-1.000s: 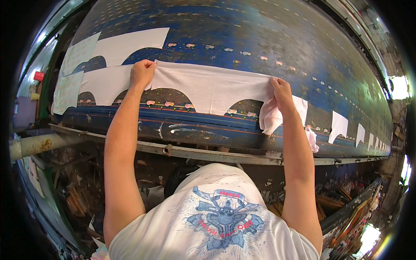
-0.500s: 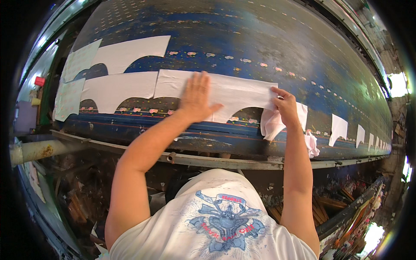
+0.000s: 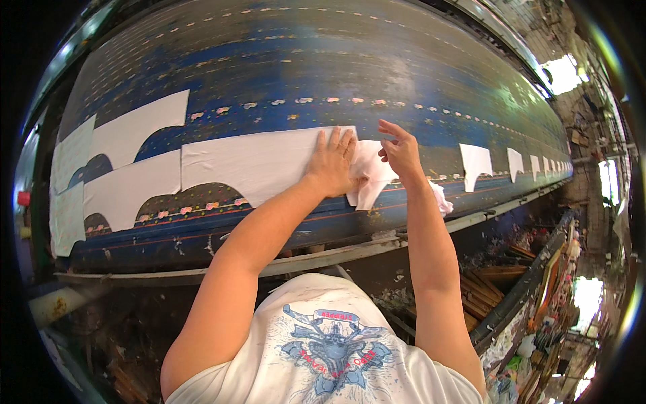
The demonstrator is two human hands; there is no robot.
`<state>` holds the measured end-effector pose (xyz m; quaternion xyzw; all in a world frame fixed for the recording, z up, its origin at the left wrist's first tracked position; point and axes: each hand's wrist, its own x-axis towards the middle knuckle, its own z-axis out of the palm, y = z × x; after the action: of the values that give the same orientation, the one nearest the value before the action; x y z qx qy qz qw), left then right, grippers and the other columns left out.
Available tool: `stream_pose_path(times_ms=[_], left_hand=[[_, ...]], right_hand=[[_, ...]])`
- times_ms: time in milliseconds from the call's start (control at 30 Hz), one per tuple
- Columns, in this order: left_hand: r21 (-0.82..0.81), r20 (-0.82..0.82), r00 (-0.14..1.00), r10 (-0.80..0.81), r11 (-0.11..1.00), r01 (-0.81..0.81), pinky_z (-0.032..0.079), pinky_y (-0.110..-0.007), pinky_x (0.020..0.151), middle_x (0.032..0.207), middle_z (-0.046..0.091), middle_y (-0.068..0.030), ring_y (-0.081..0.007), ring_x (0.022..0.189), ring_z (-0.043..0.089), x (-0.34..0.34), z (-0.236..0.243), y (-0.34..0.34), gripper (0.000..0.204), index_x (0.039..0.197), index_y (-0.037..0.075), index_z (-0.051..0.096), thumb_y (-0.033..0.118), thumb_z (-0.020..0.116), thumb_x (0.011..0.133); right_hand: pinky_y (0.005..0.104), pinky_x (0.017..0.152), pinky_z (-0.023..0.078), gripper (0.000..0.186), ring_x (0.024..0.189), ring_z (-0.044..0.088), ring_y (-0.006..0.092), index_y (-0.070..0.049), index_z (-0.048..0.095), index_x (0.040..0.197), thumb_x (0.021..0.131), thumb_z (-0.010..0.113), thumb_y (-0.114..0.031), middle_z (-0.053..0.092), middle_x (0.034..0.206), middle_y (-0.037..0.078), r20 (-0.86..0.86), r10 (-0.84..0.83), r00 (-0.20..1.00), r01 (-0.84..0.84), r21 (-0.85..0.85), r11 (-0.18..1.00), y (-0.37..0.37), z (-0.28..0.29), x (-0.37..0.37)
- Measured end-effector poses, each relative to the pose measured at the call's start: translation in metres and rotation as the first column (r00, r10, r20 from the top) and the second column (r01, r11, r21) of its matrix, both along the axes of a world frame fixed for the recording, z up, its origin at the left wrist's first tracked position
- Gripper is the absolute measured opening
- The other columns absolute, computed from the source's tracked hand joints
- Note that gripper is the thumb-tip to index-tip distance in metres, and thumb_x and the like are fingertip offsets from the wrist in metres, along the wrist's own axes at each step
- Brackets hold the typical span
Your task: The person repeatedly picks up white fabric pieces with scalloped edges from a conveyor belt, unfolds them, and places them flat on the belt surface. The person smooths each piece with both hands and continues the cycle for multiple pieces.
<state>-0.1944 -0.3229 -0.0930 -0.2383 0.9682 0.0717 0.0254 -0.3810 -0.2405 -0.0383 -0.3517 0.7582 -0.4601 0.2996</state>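
My left hand (image 3: 332, 163) lies flat, fingers spread, on the right end of a white cut fabric piece (image 3: 256, 165) with a curved lower edge. The piece is spread smooth on a long blue-grey table (image 3: 282, 74). Just right of it, my right hand (image 3: 402, 149) is raised off that piece with its index finger stretched out and nothing visible in its fingers. Between and below the hands sits another, rumpled white fabric piece (image 3: 371, 176), partly folded. A crumpled pinkish cloth (image 3: 441, 199) lies beyond my right wrist.
More white pieces (image 3: 134, 185) and pale green patterned ones (image 3: 67, 210) lie flat at the left. A row of white pieces (image 3: 476, 161) recedes rightward. A metal rail (image 3: 316, 257) runs along the table's near side. Wooden boards (image 3: 486, 289) are stacked below right.
My left hand has slid right along the fabric to its right end. The right hand has let go of the fabric's corner and lifted away. The view has shifted rightward.
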Motion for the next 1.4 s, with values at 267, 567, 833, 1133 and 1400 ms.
stream_pose_path(times_ms=[267,567,833,1133,1400], left_hand=[[0.245,-0.367,0.93,0.013,0.966,0.083,0.012,-0.055,0.138,0.179,0.035,-0.0183,-0.0359,0.168,0.025,-0.013,-0.017,-0.017,0.097,0.171,0.006,0.037,0.066,0.064,0.101],[0.197,-0.756,0.645,-0.113,0.9,0.389,0.053,-0.051,0.095,0.108,0.075,-0.0122,-0.038,0.098,0.068,-0.076,0.003,0.09,0.014,0.102,0.004,0.078,0.005,0.079,0.088],[0.247,-0.728,0.686,-0.017,0.926,0.285,0.058,-0.048,0.096,0.112,0.079,-0.0151,-0.0395,0.108,0.072,-0.189,0.002,0.163,0.03,0.119,0.005,0.079,0.005,0.077,0.089],[0.878,-0.479,0.76,0.438,0.251,0.408,0.055,-0.026,0.077,0.096,0.075,-0.0036,-0.008,0.086,0.069,-0.162,0.083,0.133,0.017,0.105,0.004,0.071,0.003,0.078,0.089],[0.894,-0.422,0.812,0.404,0.332,0.3,0.054,-0.028,0.077,0.098,0.08,-0.0069,-0.0099,0.082,0.069,-0.087,0.109,0.139,0.024,0.113,-0.003,0.08,0.003,0.083,0.089]], right_hand=[[0.0438,0.084,0.061,0.03,0.088,0.079,0.0332,-0.003,0.081,0.124,0.096,0.074,-0.013,0.082,0.102,0.017,-0.598,-0.055,0.799,0.169,0.136,0.976,0.154,0.009,-0.109],[0.0495,0.096,0.058,0.017,0.111,0.069,0.0395,-0.007,0.082,0.099,0.087,0.08,-0.019,0.074,0.108,0.016,-0.697,0.089,0.711,0.1,0.227,0.969,0.254,-0.021,-0.146],[0.0319,0.079,0.057,0.013,0.085,0.071,0.017,-0.002,0.076,0.096,0.096,0.081,-0.013,0.072,0.092,0.006,-0.325,0.064,0.944,-0.126,-0.173,0.977,0.242,-0.006,-0.147],[0.0278,0.079,0.056,0.007,0.086,0.068,0.0095,0.0,0.073,0.098,0.101,0.074,-0.006,0.076,0.093,0.005,0.246,0.246,0.937,-0.087,-0.518,0.851,0.24,0.059,-0.203],[0.0269,0.07,0.053,0.016,0.076,0.064,0.0072,0.0,0.079,0.101,0.103,0.078,-0.015,0.074,0.084,0.002,0.128,0.309,0.942,-0.223,-0.449,0.865,0.21,0.11,-0.182]])
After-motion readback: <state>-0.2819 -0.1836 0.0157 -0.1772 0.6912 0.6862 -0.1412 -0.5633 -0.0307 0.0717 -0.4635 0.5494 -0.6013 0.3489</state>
